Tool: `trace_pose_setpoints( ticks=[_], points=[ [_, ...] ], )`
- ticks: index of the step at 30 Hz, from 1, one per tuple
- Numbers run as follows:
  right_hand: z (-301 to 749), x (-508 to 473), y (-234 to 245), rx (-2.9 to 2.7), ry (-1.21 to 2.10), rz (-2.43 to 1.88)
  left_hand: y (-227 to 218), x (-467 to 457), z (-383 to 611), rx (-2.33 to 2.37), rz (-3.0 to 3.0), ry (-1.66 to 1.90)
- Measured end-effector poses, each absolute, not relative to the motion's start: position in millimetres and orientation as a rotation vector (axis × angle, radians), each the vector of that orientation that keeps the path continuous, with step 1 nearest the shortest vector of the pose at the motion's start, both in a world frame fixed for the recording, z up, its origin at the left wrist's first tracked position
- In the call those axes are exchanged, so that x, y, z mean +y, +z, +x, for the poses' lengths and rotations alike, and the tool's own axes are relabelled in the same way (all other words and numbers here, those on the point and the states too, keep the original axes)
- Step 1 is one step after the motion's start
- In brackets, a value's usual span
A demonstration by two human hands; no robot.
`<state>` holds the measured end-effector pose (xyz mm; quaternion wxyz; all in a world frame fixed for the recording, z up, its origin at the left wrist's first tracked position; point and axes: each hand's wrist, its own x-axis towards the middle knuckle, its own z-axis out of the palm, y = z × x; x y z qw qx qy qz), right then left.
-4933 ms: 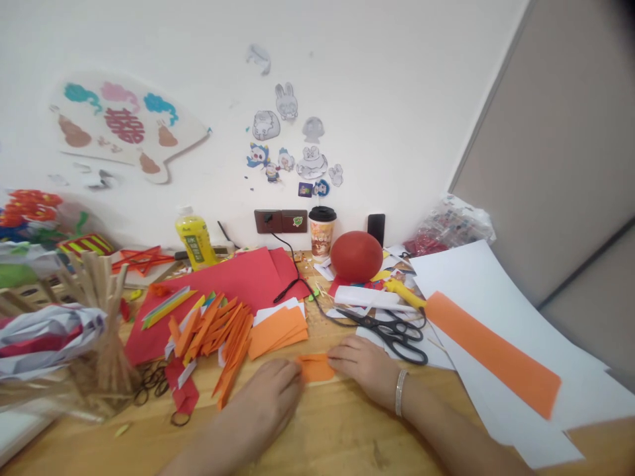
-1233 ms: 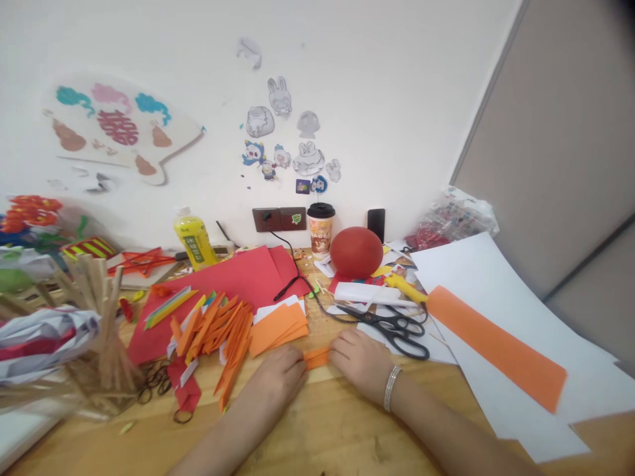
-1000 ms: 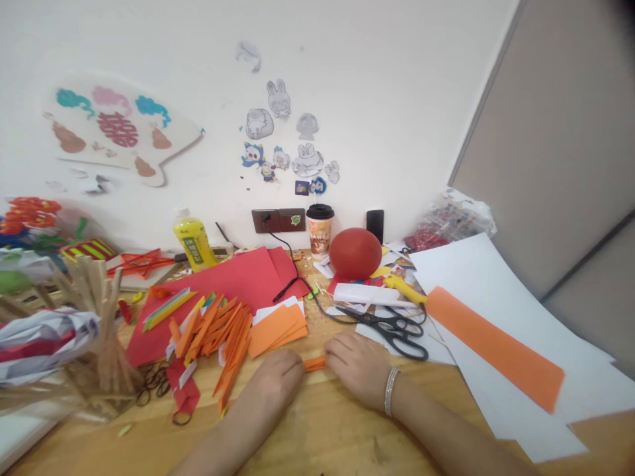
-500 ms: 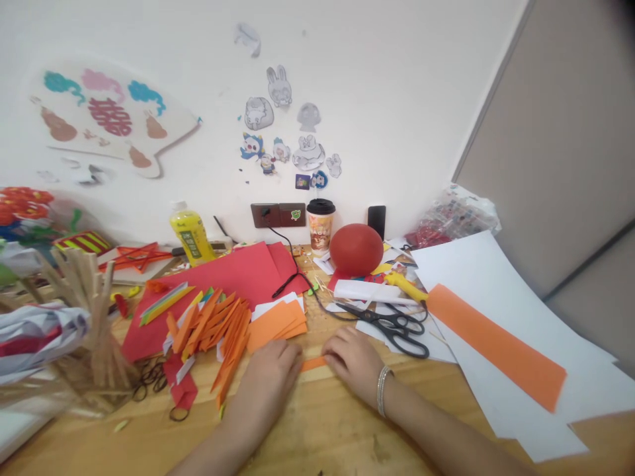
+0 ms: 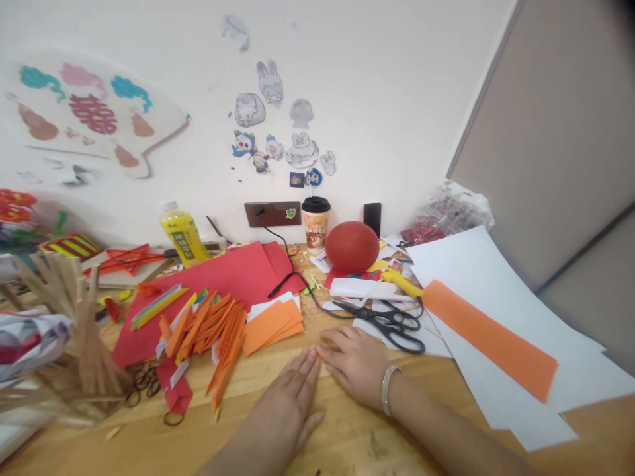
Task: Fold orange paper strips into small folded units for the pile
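Observation:
My left hand (image 5: 294,400) lies flat on the wooden table, fingers stretched forward and the thumb out to the side. Its fingertips meet a folded orange paper strip (image 5: 318,356), of which only a sliver shows. From the other side, my right hand (image 5: 356,363), with a silvery bracelet at the wrist, has bent fingers closed on the strip's end. Most of the strip is hidden under the hands. To the left lie a pile of folded orange strips (image 5: 208,324) and a few flat orange paper pieces (image 5: 272,325). Black-handled scissors (image 5: 391,324) rest just beyond my right hand.
White sheets (image 5: 476,277) with a long orange piece (image 5: 491,337) cover the right side. Behind stand a red balloon (image 5: 352,246), a lidded cup (image 5: 316,225) and a yellow bottle (image 5: 183,235). Red paper (image 5: 238,268) and wooden sticks (image 5: 89,330) are at left.
My left hand has shifted right and flattened out, its fingers now covering the strip that showed between the hands. My right hand stays nearly in place. The view has turned slightly right.

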<state>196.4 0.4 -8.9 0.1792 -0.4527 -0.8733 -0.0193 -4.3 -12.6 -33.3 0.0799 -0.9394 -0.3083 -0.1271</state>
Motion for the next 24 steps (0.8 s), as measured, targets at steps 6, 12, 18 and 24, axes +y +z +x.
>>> trace_pose_setpoints(
  ticks=[6, 12, 18, 24],
  points=[
    [212, -7, 2, -2.577, 0.065, -1.352, -43, -15, -20, -1.01, -2.776, -0.359],
    [218, -5, 5, -2.584, 0.173, -1.391, -60, -15, -35, -1.111, -2.745, -0.338],
    [228, -5, 7, -2.641, 0.133, -1.401, -10, -12, -41, -1.08, -2.963, -0.03],
    [219, -7, 11, -2.652, -0.03, -1.402, 15, -19, -52, -1.167, -2.928, 0.041]
  ],
)
